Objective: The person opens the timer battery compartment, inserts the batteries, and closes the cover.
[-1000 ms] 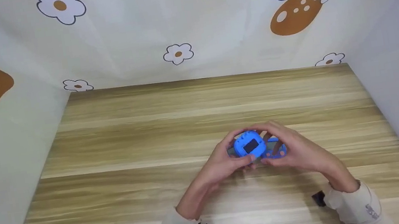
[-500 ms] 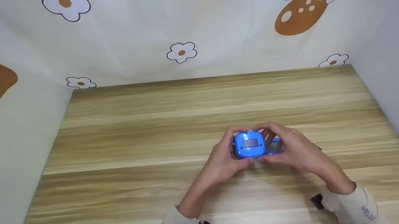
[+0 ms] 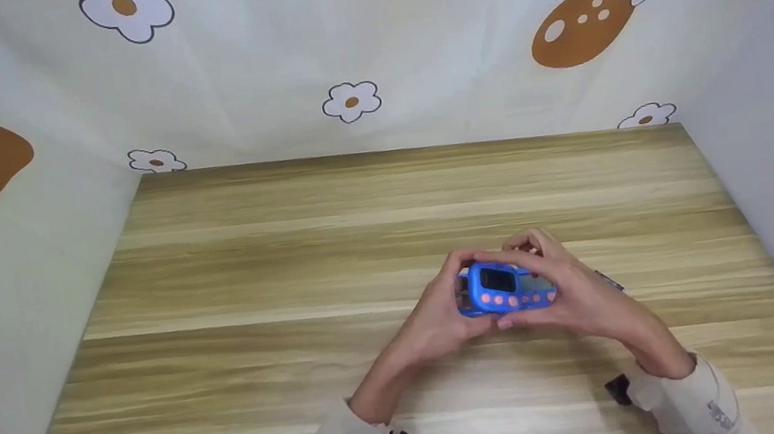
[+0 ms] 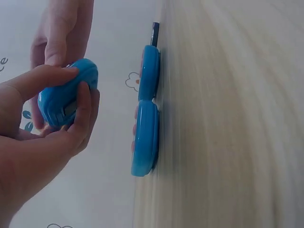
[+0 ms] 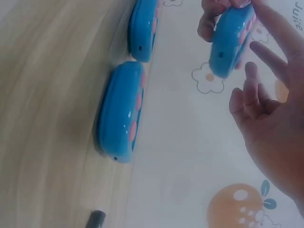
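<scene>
A small rounded blue electronic device [image 3: 495, 285] with a dark screen and a row of pink buttons is held above the table, its screen side turned up. My left hand [image 3: 438, 312] grips its left side, thumb along the lower edge and fingers behind. From the other side my right hand [image 3: 568, 290] pinches it, index finger on the top edge and thumb at the bottom; its remaining fingers are spread, as the right wrist view shows. Two like devices rest end to end beneath: the nearer blue device [image 5: 121, 114] and the other blue device [image 5: 143, 28].
A dark thin stick-like object [image 3: 609, 280] lies on the wood-grain table [image 3: 252, 281], to the right of the devices and partly behind the right hand. Patterned cloth walls [image 3: 244, 63] enclose the back and sides.
The held device has been turned over: its back with a small rectangular panel faced up, now the screen and pink buttons do. Both hands stay at nearly the same place.
</scene>
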`<state>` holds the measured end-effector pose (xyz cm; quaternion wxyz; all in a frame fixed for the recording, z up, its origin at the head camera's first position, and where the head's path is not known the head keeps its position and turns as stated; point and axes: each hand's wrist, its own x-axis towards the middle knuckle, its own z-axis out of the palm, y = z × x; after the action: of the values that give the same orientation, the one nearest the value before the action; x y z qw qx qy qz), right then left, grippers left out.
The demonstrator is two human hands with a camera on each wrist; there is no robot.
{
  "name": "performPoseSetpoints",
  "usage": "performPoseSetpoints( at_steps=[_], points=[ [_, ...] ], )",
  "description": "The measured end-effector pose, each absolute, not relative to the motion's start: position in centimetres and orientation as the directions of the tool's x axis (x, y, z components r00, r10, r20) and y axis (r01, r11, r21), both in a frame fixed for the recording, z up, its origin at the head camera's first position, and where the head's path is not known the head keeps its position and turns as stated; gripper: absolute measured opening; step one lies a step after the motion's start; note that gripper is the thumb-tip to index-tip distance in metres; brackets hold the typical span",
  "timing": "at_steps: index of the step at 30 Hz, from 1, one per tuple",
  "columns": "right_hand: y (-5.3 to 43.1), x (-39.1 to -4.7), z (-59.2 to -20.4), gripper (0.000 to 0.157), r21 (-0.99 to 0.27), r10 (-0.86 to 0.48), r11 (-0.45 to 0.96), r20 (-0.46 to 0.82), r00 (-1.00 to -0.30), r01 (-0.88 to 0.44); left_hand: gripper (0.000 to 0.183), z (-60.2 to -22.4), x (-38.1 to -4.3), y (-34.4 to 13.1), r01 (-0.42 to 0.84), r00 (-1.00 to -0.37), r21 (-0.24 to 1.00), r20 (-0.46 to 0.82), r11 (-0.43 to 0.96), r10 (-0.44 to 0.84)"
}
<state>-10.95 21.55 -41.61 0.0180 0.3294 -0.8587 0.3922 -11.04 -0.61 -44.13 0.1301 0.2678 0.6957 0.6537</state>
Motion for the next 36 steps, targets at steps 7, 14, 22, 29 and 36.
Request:
performPoseSetpoints(
  at_steps=[7, 14, 22, 29, 36],
  points=[
    [21.4, -11.3, -41.7, 0.066, -0.665, -0.504, 0.51, 0.282, -0.816, -0.545, 0.072, -43.7, -11.4, -1.7, 0.155, -0.839, 0.987, 0.156, -0.047, 0.521],
    [18.1, -12.2, -43.0, 0.062, -0.556, -0.531, 0.583, 0.291, -0.796, -0.592, 0.069, -42.5, -12.1, -4.9, 0.45, -0.837, 0.715, 0.129, 0.535, 0.531],
    [13.4, -13.5, -44.9, 0.062, -0.408, -0.609, 0.661, 0.199, -0.768, -0.63, 0.063, -43.0, -12.8, -7.1, 0.426, -0.878, 0.441, -0.009, 0.79, 0.479],
    [11.7, -14.2, -45.4, 0.063, -0.356, -0.632, 0.689, 0.131, -0.764, -0.631, 0.066, -43.7, -13.2, -7.6, 0.386, -0.888, 0.417, -0.073, 0.823, 0.453],
    [12.7, -14.2, -45.4, 0.072, -0.389, -0.651, 0.668, 0.108, -0.752, -0.634, 0.077, -43.8, -13.2, -7.6, 0.341, -0.898, 0.398, -0.13, 0.852, 0.42]
  ],
)
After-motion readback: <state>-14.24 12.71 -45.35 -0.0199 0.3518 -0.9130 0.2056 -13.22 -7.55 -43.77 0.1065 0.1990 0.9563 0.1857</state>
